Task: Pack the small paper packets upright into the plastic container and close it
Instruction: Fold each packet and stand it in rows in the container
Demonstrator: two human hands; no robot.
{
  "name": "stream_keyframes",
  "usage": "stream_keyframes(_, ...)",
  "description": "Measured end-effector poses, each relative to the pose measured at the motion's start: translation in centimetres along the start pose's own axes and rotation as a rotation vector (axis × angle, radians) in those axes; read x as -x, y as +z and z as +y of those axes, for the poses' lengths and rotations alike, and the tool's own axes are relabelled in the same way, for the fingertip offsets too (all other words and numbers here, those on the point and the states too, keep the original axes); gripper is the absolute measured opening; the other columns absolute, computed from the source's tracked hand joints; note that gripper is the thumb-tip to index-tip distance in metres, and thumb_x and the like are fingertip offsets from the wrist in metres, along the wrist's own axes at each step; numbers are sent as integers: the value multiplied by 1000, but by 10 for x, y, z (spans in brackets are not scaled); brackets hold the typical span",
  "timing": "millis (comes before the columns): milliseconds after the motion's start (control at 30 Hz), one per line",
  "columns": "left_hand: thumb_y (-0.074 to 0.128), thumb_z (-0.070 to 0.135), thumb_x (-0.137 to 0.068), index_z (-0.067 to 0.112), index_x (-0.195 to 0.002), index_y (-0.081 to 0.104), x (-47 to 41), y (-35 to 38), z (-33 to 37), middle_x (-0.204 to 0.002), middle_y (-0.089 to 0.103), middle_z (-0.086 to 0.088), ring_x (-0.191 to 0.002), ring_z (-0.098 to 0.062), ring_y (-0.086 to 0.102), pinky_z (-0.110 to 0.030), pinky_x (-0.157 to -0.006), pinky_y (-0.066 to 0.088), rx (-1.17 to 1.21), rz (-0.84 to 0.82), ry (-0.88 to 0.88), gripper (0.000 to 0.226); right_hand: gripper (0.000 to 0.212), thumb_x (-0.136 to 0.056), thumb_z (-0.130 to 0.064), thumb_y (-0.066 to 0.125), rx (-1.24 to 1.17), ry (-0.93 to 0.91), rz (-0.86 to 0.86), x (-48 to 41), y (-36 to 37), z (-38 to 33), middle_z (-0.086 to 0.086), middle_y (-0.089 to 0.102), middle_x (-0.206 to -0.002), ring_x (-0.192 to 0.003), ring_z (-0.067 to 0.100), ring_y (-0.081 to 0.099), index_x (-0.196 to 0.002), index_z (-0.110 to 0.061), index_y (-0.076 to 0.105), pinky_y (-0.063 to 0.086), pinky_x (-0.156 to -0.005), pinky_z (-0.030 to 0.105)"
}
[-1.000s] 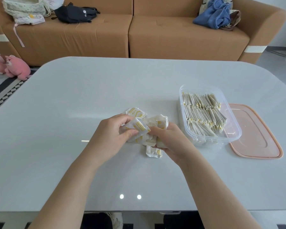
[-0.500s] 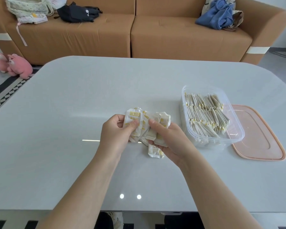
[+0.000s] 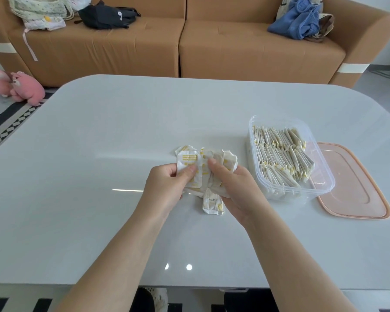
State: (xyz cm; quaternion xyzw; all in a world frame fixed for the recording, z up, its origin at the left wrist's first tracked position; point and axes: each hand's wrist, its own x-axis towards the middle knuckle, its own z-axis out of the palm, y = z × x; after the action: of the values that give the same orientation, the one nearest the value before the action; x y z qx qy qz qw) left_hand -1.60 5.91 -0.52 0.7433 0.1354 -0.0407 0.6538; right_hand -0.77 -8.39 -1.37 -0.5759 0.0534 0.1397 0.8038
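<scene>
Surface first: pale and glossy, it carries the clear plastic container to my right, already mostly filled with upright rows of paper packets, with open room only along its right and near sides. Its pink lid lies flat just beyond, partly tucked under the container's far side, so closing is not yet begun. Since a second ago I have lifted the loose packets off the surface and squared them into a fanned bundle between both hands, where before they lay spread flat under my fingers; I judge this readies a batch to slot in upright. My left hand is clamped on the bundle's left edge, thumb pressed across the front packet. My right hand is closed on the right side, index finger laid over the top. One stray packet lies on the surface just below the bundle, between my wrists, still to be gathered.
</scene>
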Motion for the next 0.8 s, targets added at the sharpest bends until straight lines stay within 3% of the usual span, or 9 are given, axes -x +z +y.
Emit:
stream_keyframes(267, 65, 29, -90, 17, -84, 76, 2, -1, 3, -83, 74, -6, -62, -8, 56, -13, -51, 42, -7, -64, -3, 16, 39, -100, -29, 46, -48, 61, -101, 1, 1, -1, 20, 68, -115, -109, 30, 66, -116, 1, 65, 47, -102, 44)
stream_keyframes(600, 64, 35, -89, 19, -92, 76, 0, -2, 1, -89, 75, 2, -81, -12, 61, -26, -68, 44, 30, -182, -113, 20, 52, -101, -45, 35, -1, 81, -149, 5, 4, -3, 14, 70, -114, -110, 23, 66, -118, -7, 65, 48, -98, 36)
stream_keyframes(800, 62, 32, -90, 15, -98, 73, -1, -3, 2, -91, 70, -1, -80, -15, 58, -23, -63, 40, 103, -302, -221, 22, 57, -102, -50, 28, 112, 90, -167, 1, 1, 2, 12, 71, -113, -110, 23, 66, -119, -10, 65, 45, -102, 40)
